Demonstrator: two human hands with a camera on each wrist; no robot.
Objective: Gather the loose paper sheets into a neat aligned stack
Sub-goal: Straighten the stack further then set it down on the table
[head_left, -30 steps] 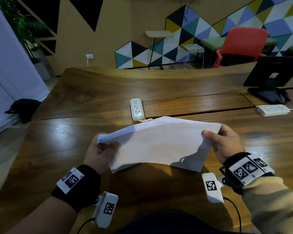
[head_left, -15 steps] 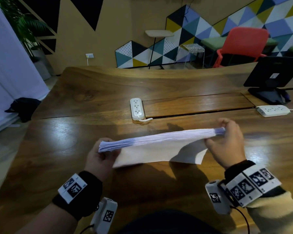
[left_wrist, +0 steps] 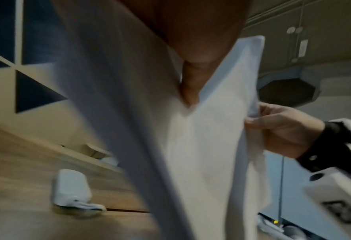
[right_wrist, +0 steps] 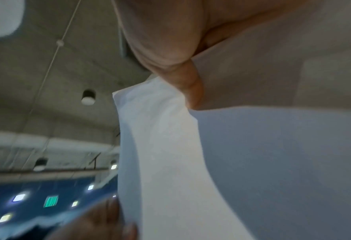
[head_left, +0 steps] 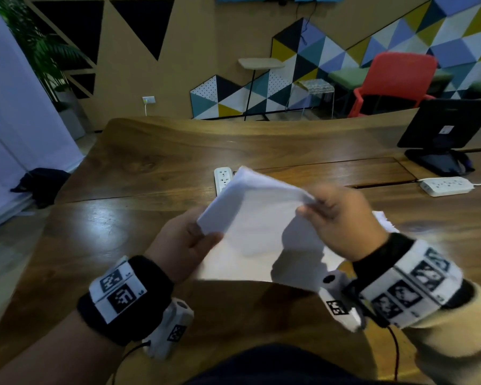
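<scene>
A stack of white paper sheets (head_left: 257,223) is held up off the wooden table (head_left: 156,162), tilted with one corner pointing away from me. My left hand (head_left: 189,240) grips its lower left edge, thumb on top. My right hand (head_left: 342,218) pinches the right edge near the top. In the left wrist view the sheets (left_wrist: 201,146) hang in front of the camera, with the right hand (left_wrist: 283,128) at their far edge. The right wrist view is filled by the sheets (right_wrist: 221,162) and my thumb. A few sheet edges stick out behind my right wrist (head_left: 383,220).
A white power strip (head_left: 222,177) lies just beyond the paper. A second power strip (head_left: 446,186) and a black monitor (head_left: 450,126) stand at the right. A red chair (head_left: 397,81) is past the table's far edge.
The stack has been swung from lying edge-on and level to standing tilted with a corner up. My right hand moved left and up, closer to my left hand.
</scene>
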